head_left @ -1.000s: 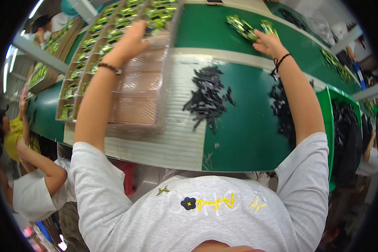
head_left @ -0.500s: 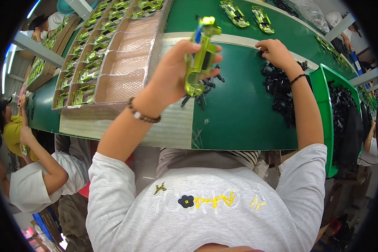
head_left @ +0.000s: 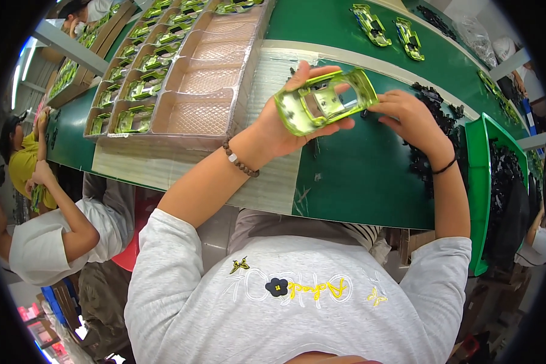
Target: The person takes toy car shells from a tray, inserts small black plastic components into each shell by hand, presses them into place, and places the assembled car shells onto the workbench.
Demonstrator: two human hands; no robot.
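My left hand holds a shiny lime-green toy car body shell above the table, its hollow inside seeming to face up. The thumb lies along the far edge and fingers reach under the near edge. At the shell's right end, my right hand has its thumb and fingers pinched, with a small black part at the fingertips. That part's exact shape is too small to make out. A heap of black plastic parts lies beside and beyond my right hand, partly hidden by it.
A divided tray at the left holds several green shells, with bare compartments on its right side. A green bin of black parts stands at the right. Two car shells lie on the far green surface. Other people sit at the left.
The shell has turned from upright to nearly level and moved right. My right hand has come from the black heap toward the shell with a small black part.
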